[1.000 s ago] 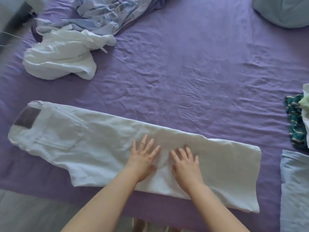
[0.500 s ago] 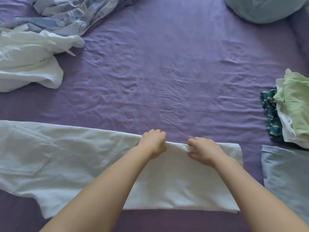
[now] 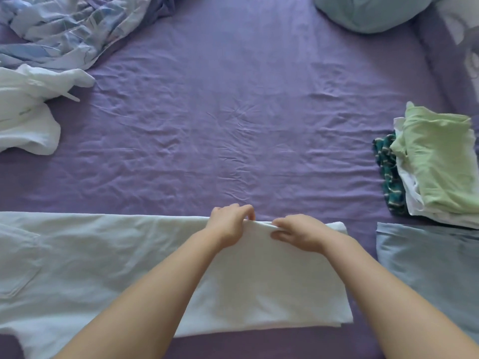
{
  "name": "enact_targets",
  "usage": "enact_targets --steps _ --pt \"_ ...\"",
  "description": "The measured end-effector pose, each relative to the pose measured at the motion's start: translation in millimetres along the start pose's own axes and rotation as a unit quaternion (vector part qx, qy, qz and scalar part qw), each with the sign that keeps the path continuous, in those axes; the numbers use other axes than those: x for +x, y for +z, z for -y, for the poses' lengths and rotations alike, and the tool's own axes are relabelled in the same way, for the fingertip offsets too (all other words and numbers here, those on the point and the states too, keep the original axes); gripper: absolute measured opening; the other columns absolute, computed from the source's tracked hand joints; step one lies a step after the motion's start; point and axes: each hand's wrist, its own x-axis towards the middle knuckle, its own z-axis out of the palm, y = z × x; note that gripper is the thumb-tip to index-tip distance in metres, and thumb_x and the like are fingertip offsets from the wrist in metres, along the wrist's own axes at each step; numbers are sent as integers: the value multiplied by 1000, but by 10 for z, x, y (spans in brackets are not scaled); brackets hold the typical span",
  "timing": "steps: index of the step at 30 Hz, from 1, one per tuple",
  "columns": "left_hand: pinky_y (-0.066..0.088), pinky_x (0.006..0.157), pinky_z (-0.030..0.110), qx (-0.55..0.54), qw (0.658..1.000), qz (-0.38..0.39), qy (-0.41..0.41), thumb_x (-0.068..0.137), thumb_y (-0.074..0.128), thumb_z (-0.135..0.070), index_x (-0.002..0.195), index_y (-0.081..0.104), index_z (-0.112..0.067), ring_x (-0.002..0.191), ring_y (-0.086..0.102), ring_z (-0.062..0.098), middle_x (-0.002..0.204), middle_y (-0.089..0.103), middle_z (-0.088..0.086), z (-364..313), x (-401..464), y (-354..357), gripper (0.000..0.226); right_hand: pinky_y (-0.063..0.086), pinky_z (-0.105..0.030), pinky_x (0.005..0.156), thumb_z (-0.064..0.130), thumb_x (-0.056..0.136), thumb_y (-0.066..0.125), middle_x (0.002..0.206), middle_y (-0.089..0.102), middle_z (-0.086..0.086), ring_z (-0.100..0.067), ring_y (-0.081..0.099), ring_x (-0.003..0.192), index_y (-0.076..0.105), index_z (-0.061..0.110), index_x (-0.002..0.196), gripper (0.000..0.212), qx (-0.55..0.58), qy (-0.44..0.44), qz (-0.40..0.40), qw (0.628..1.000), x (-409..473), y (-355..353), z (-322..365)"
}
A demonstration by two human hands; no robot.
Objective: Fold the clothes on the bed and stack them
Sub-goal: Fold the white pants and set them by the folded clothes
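Pale blue-white jeans lie folded lengthwise along the near edge of the purple bed, waist and back pocket at the left, leg ends at the right. My left hand grips the far edge of the legs with curled fingers. My right hand pinches the same edge just to the right. A folded stack with a light green top, a white piece and a teal patterned piece sits at the right. A folded pale blue garment lies in front of that stack.
A crumpled white garment lies at the left edge. A rumpled blue-white striped sheet is bunched at the back left. A pale teal pillow rests at the back right. Wrinkled purple sheet spans the middle.
My hands went from lying flat on the jeans legs to the far edge, where they now grip it. The view has shifted right, showing more of the folded stack.
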Motion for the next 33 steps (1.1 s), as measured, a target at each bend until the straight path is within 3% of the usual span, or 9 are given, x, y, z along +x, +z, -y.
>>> enact_targets --steps 4,10,16,19,22,25,29,31,33 --pt "29 88 38 -18 999 30 -6 92 43 -42 117 49 -29 111 53 21 117 62 -2 -345 125 197 29 27 -34 86 35 100 34 122 61 -1 -23 52 115 29 26 138 39 36 20 -45 998 28 83 -68" --pt "27 83 35 86 996 8 -16 101 31 -31 119 51 -28 111 46 24 116 56 1 -462 309 332 27 28 -37 86 53 95 40 103 64 -2 -24 57 97 34 22 73 38 -154 80 10 985 -50 -38 -459" --pt "37 93 36 156 973 -172 -14 79 55 -11 113 59 -23 105 53 27 113 57 3 -699 244 465 36 32 -37 82 40 94 47 115 57 -2 -26 51 110 46 18 104 24 -177 89 -76 977 -5 40 -626" --pt "48 94 50 136 944 -285 96 68 65 -18 112 69 -16 108 62 32 117 64 13 -847 38 685 44 32 -36 77 35 90 49 114 57 -1 -26 50 109 44 19 103 21 -141 86 -98 981 -39 83 -664" --pt "17 111 63 181 965 -123 144 78 61 -51 145 37 -21 144 16 34 153 28 14 -894 -193 1059 76 31 -32 67 38 88 52 109 58 -1 -26 54 103 38 20 92 23 -120 115 -99 981 -97 72 -711" --pt "-21 106 63 214 969 30 116 86 23 -73 148 -16 -28 130 -45 28 154 -28 6 -865 -272 1275 86 36 -34 73 41 88 55 113 57 -4 -27 53 107 44 19 103 29 -141 135 -99 976 -127 129 -634" --pt "-19 105 64 235 963 37 130 75 22 -85 147 -19 -25 133 -42 29 146 -37 5 -877 -260 1239 102 19 -49 110 24 94 46 144 36 -10 -29 29 135 29 21 141 50 -214 94 -191 953 -155 323 -432" --pt "-18 108 61 215 967 21 132 75 24 -84 149 -14 -23 135 -39 27 147 -33 1 -811 -316 1216 103 -2 -55 113 20 96 39 157 13 -12 -31 5 145 13 20 150 60 -218 36 -191 956 -218 487 -285" --pt "-17 111 57 192 976 2 105 83 24 -76 152 -5 -25 135 -37 24 151 -25 -3 -695 -446 1185 91 2 -59 112 27 92 51 157 16 -13 -35 7 145 20 20 150 67 -255 -12 -174 951 -336 664 -98"
